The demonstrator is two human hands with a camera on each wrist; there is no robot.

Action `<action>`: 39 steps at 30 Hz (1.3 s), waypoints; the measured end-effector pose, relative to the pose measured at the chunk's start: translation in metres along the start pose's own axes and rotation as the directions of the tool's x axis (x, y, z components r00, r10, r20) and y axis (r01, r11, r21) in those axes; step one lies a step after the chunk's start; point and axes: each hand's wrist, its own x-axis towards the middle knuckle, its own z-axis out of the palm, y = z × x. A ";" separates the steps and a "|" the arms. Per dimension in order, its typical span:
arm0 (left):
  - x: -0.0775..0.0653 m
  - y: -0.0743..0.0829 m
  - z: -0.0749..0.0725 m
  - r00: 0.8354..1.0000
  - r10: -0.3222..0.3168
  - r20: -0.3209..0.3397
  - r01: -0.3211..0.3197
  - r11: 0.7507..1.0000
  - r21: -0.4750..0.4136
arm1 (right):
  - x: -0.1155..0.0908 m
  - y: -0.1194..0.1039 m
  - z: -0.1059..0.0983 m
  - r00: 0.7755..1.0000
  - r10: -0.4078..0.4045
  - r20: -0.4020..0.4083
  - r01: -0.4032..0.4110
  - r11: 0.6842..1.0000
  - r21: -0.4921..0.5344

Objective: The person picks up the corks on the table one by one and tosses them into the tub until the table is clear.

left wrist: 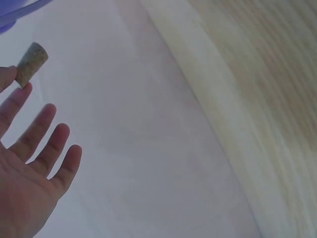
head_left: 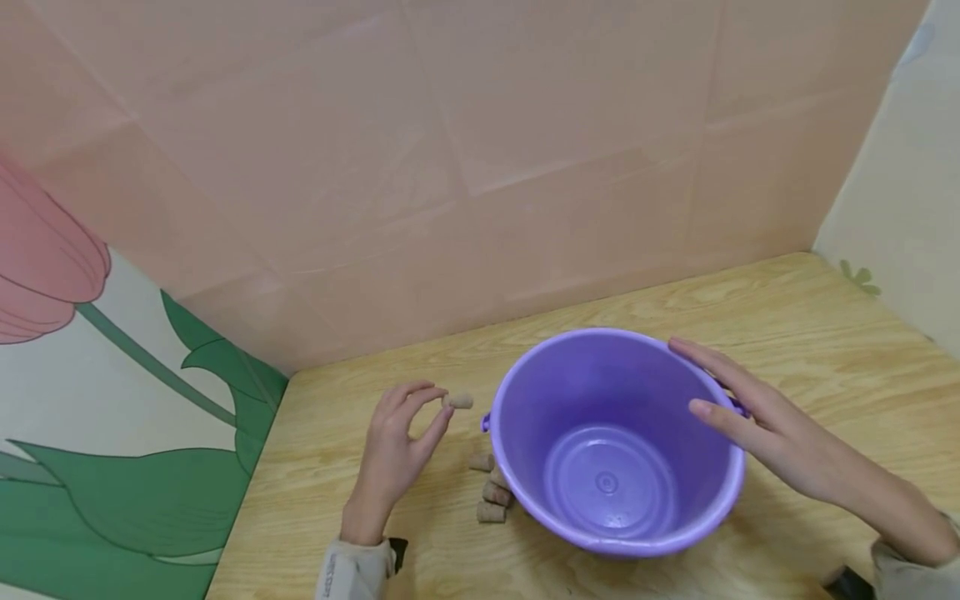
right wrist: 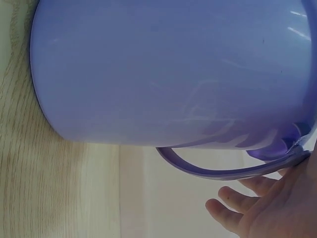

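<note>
My left hand (head_left: 393,450) pinches a small tan cork (head_left: 459,402) between thumb and index fingertip, just left of the bucket's rim. In the left wrist view that cork (left wrist: 32,64) tilts up from the fingertips, while the other fingers are spread. A purple plastic bucket (head_left: 615,383) stands upright with its inner floor bare. Across its right rim lies my right hand (head_left: 780,437), thumb over the inside and fingers extended along the edge. The right wrist view shows the hand (right wrist: 277,203) beside the bucket's handle (right wrist: 218,173), which hangs against the outer wall.
Several more corks (head_left: 492,512) lie on the wood-grain table (head_left: 300,467) against the bucket's left side, partly hidden by it. A pinkish sheet (head_left: 450,167) covers the wall behind. To the left is a panel with a painted tulip (head_left: 45,258).
</note>
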 end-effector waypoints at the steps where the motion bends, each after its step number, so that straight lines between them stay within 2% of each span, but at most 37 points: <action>1: 0.001 0.001 0.000 1.000 0.012 -0.012 -0.012 1.000 -0.004 | 0.000 0.000 0.000 1.000 -0.001 0.000 0.001 1.000 0.001; 12: 0.013 0.010 -0.004 0.993 0.064 -0.104 -0.069 0.997 -0.039 | 0.001 -0.002 0.001 1.000 -0.005 -0.001 0.005 1.000 0.010; 19: 0.020 0.025 -0.007 0.984 0.102 -0.143 -0.117 0.987 -0.107 | 0.000 -0.001 0.001 1.000 0.007 0.007 -0.007 1.000 0.021; 24: 0.025 0.038 -0.009 0.976 0.149 -0.160 -0.172 0.975 -0.142 | 0.000 0.000 0.001 1.000 0.009 0.004 -0.009 1.000 0.022; 33: 0.029 0.054 -0.009 0.958 0.233 -0.168 -0.258 0.955 -0.147 | 0.000 -0.002 0.001 1.000 0.001 0.002 -0.001 1.000 0.022; 39: 0.029 0.063 -0.008 0.952 0.263 -0.154 -0.286 0.945 -0.158 | 0.001 -0.004 0.001 1.000 -0.006 0.003 0.006 1.000 0.020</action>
